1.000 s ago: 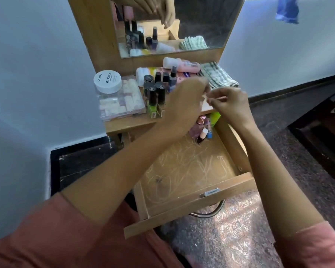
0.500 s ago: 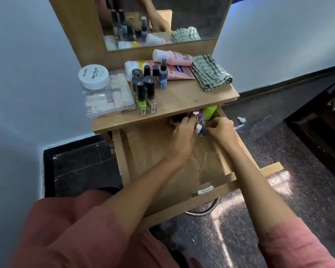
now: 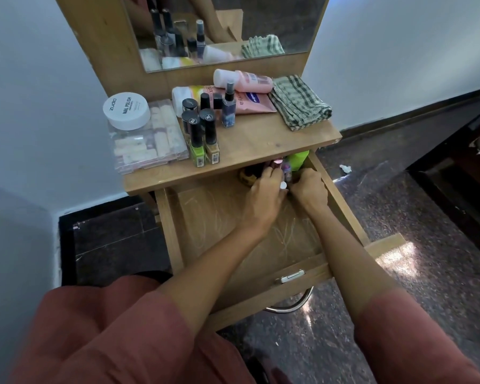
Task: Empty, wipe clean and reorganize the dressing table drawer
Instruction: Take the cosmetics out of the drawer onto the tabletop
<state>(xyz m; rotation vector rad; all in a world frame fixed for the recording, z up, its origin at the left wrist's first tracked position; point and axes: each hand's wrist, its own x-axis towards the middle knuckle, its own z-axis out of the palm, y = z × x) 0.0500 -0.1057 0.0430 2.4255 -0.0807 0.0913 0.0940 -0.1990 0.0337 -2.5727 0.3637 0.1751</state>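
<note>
Wooden dressing table (image 3: pixel 261 145), its drawer (image 3: pixel 233 223) pulled wide open, the flat bottom scrawled with pale scribbles. Both hands at the back right corner: left hand (image 3: pixel 263 198) curled around small bottles (image 3: pixel 284 169), right hand (image 3: pixel 309 189) closed beside it, contents hidden.

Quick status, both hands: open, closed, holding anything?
Left hand: at the back of the drawer, fingers closed on a small bottle.
Right hand: beside it among the bottles, fingers curled; whether it grips anything cannot be told.
</note>
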